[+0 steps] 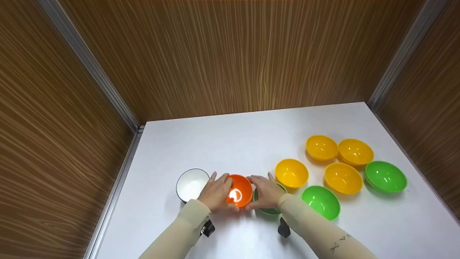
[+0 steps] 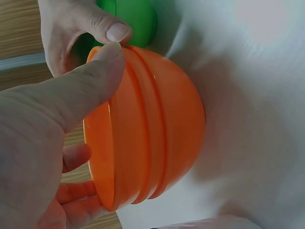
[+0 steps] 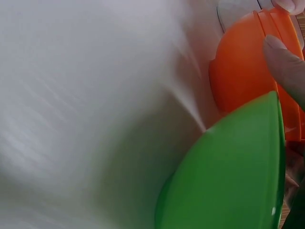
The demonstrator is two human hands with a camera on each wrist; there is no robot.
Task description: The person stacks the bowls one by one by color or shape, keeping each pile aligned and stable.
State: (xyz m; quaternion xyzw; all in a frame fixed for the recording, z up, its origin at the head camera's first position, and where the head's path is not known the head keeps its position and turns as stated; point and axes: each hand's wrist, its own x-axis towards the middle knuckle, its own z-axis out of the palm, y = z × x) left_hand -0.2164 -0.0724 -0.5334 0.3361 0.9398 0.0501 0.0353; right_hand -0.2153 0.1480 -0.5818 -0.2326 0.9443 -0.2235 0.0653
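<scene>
Stack of orange bowls (image 1: 240,190), nested, several rims showing at the side in the left wrist view; located between the two hands, toward the near edge of the view, mouth up. Left hand (image 1: 216,194): gripping the stack from its left, thumb at the near part of the rim, fingers round the far part. Right hand (image 1: 266,192): curled about the right side of the same stack, thumb against it near the left thumb. Whether the stack's base touches the table cannot be told. Green bowl (image 1: 270,211): one, just right of the stack, partly covered by the right hand. White bowl (image 1: 192,185): one, dark-rimmed, just left of the left hand. Yellow bowls (image 1: 291,173): four, to the right, the nearest just beyond the right hand, two side by side at the rear. Further green bowls (image 1: 321,203): two, one beside the right sleeve (image 1: 316,230), one far right. Table (image 1: 230,144): white. Panels (image 1: 230,54): brown, wood-grained, at back and both sides.
</scene>
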